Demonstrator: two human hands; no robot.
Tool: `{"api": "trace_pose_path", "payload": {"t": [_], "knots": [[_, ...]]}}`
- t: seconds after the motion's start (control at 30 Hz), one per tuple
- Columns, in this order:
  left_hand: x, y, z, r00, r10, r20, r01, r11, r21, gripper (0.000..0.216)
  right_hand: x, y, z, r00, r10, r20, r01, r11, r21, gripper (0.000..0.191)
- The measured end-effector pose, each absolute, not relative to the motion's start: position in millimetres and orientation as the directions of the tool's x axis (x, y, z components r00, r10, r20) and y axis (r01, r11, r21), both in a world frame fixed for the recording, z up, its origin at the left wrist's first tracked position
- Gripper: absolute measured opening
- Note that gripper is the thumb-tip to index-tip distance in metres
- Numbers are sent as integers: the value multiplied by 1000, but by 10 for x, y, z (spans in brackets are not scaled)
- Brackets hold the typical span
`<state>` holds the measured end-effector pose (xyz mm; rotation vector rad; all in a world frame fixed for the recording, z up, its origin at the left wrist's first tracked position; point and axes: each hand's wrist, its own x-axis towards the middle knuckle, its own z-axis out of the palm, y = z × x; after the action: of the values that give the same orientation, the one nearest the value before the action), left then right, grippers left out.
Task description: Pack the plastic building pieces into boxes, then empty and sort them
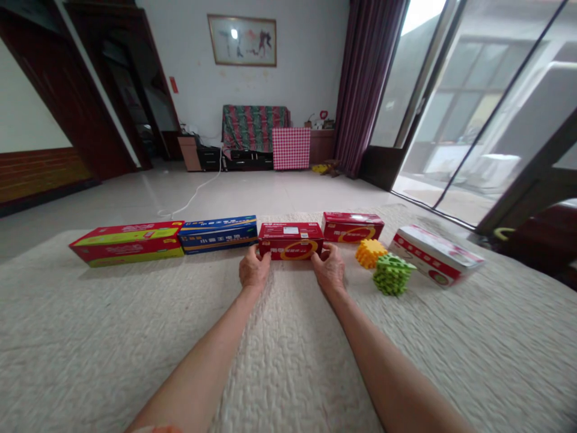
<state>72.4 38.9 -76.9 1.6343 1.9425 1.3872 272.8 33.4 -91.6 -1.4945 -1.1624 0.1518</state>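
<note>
Both my hands hold a red box (291, 239) with a white label and a yellow oval, standing on a cream quilted surface (288, 361). My left hand (253, 269) grips its left end and my right hand (329, 268) grips its right end, fingers curled round the corners. Left of it lie a blue box (219, 234) and a long red and yellow box (128, 242), end to end. Another red box (352, 227) lies just behind on the right.
A yellow spiky foam cube (370, 252) and a green one (391, 274) sit right of my right hand. A white and red box (435, 254) lies beyond them. Tiled floor, a white cable, a covered cabinet and glass doors lie behind.
</note>
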Motion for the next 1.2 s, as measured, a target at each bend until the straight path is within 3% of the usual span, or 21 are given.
{"api": "trace_pose_path", "payload": {"t": [0.23, 0.43, 0.63, 0.8, 0.97, 1.07, 1.2], "knots": [[751, 542, -799, -430, 834, 346, 564, -52, 824, 22, 2734, 532, -924, 504, 737, 450, 504, 172, -846, 28], [752, 625, -829, -336, 865, 373, 592, -114, 798, 14, 2753, 587, -940, 468, 757, 457, 516, 186, -836, 26], [752, 676, -861, -243, 893, 379, 622, -157, 767, 27, 2737, 578, -959, 340, 786, 516, 631, 216, -745, 30], [740, 681, -884, -183, 881, 437, 596, -254, 762, 35, 2746, 581, -979, 374, 725, 579, 627, 262, -733, 28], [731, 693, -920, -106, 883, 456, 615, -302, 728, 34, 2840, 664, -786, 375, 547, 749, 665, 404, -628, 31], [732, 693, -922, -123, 888, 444, 645, -268, 716, 32, 2946, 768, -612, 387, 534, 751, 715, 340, -611, 34], [742, 661, -870, -120, 901, 416, 700, -221, 679, 32, 3079, 840, -465, 381, 640, 668, 789, 152, -596, 40]]}}
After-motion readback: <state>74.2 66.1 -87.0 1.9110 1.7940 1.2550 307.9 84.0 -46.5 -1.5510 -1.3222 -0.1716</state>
